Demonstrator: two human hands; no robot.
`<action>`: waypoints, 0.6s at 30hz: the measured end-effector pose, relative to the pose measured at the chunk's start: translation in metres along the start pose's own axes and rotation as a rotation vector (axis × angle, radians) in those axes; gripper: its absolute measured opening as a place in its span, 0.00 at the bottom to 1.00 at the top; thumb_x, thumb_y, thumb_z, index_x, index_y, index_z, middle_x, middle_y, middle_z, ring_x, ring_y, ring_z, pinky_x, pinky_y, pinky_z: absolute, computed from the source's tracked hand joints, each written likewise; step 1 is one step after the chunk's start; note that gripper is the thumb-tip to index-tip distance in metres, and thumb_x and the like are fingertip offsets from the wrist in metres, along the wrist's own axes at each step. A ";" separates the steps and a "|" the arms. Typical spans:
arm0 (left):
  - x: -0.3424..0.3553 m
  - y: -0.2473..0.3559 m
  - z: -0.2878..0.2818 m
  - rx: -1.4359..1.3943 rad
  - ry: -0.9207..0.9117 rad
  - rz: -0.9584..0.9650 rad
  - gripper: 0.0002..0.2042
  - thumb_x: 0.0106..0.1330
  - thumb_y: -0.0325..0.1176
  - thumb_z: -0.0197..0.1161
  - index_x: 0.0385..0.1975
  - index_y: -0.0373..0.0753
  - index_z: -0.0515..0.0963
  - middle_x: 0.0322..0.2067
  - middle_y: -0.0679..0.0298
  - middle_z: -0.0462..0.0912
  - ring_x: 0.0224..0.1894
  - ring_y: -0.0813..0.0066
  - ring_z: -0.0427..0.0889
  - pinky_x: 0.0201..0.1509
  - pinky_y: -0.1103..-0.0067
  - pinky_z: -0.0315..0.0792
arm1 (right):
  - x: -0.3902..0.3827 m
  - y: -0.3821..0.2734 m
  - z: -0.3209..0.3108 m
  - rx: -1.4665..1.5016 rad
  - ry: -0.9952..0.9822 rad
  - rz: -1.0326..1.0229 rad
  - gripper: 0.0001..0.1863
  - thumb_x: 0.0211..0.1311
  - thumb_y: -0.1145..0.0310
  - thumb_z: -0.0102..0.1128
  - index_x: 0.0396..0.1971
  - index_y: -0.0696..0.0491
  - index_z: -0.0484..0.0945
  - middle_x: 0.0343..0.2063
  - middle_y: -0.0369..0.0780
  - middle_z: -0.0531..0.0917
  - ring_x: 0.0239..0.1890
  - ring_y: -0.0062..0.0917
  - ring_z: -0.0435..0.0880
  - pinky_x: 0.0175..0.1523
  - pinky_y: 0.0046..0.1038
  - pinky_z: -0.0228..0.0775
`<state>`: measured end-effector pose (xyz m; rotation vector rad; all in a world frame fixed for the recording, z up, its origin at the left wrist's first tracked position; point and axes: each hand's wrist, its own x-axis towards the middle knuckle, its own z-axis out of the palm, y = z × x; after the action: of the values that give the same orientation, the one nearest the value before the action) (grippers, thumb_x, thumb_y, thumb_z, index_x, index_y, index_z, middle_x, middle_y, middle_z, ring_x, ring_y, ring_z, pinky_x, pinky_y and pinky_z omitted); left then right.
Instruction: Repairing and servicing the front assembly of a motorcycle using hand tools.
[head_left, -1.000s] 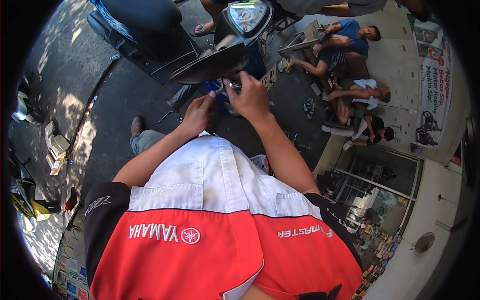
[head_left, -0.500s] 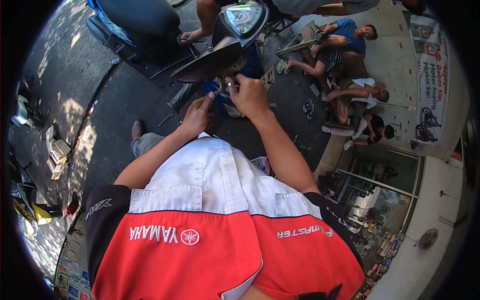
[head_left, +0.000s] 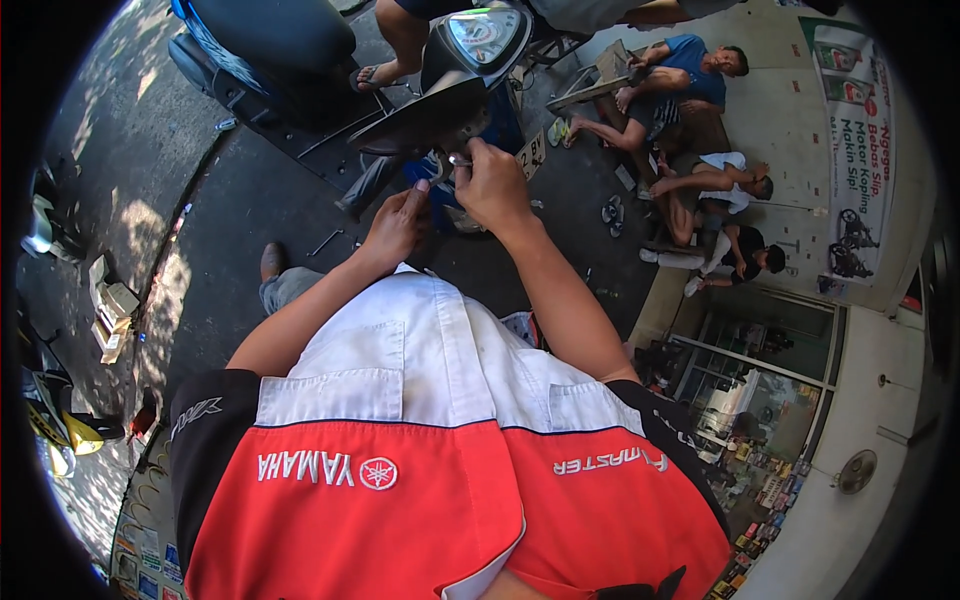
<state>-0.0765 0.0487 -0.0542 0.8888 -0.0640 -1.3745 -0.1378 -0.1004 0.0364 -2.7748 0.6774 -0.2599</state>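
Note:
Both my hands are raised beneath a dark, curved scooter panel [head_left: 425,118], just below the scooter's instrument cluster [head_left: 486,40]. My left hand [head_left: 398,228] is closed, its thumb and fingers pinching the lower end of a curved metal piece [head_left: 440,168]. Close beside it, my right hand [head_left: 494,190] is closed round a small shiny metal piece [head_left: 459,160]; its kind is too small to tell. The fingers' undersides are hidden. Behind the hands are blue body parts and a number plate [head_left: 532,152].
A wrench [head_left: 326,242] lies on the dark ground left of my hands. The scooter seat [head_left: 290,35] is at upper left, with a person's sandalled foot [head_left: 375,77] beside it. Several people sit on benches [head_left: 600,80] at right. Torn cardboard [head_left: 115,305] lies far left.
The dark panel and the scooter's front have shifted slightly to the right relative to my hands. My right hand sits marginally lower; both hands keep their grip.

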 end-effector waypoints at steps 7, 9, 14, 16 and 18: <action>0.000 0.000 0.002 -0.002 0.008 0.010 0.23 0.75 0.58 0.52 0.23 0.50 0.62 0.16 0.77 0.54 0.16 0.85 0.52 0.21 0.80 0.49 | -0.005 0.002 0.001 0.075 0.085 0.003 0.09 0.61 0.68 0.62 0.31 0.59 0.77 0.28 0.55 0.82 0.35 0.53 0.83 0.40 0.48 0.74; 0.000 0.000 0.003 0.002 0.021 0.012 0.23 0.75 0.58 0.52 0.23 0.50 0.62 0.16 0.77 0.54 0.16 0.85 0.52 0.21 0.80 0.49 | -0.002 0.006 0.001 -0.015 -0.122 0.109 0.08 0.60 0.69 0.62 0.33 0.58 0.76 0.28 0.53 0.82 0.34 0.53 0.82 0.39 0.48 0.74; -0.001 0.001 0.003 -0.004 0.007 -0.006 0.22 0.75 0.58 0.52 0.24 0.49 0.64 0.17 0.77 0.54 0.17 0.85 0.53 0.22 0.80 0.50 | -0.002 0.012 0.003 0.053 0.024 -0.113 0.09 0.61 0.67 0.63 0.30 0.57 0.75 0.26 0.53 0.81 0.33 0.53 0.82 0.39 0.49 0.73; -0.002 0.001 0.002 0.013 0.028 -0.007 0.22 0.75 0.58 0.52 0.24 0.49 0.64 0.17 0.77 0.54 0.17 0.85 0.53 0.23 0.80 0.50 | -0.005 0.012 0.004 0.075 0.040 -0.175 0.10 0.61 0.67 0.64 0.29 0.58 0.75 0.26 0.53 0.81 0.33 0.53 0.82 0.38 0.49 0.72; -0.001 0.001 0.000 0.027 0.024 -0.004 0.22 0.75 0.58 0.52 0.24 0.49 0.64 0.18 0.77 0.54 0.18 0.85 0.53 0.23 0.80 0.50 | -0.006 0.012 0.005 0.043 0.022 -0.057 0.12 0.64 0.62 0.62 0.31 0.57 0.76 0.31 0.53 0.84 0.36 0.53 0.84 0.41 0.49 0.74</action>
<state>-0.0758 0.0497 -0.0525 0.9287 -0.0625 -1.3692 -0.1466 -0.1066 0.0279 -2.7567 0.5918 -0.3139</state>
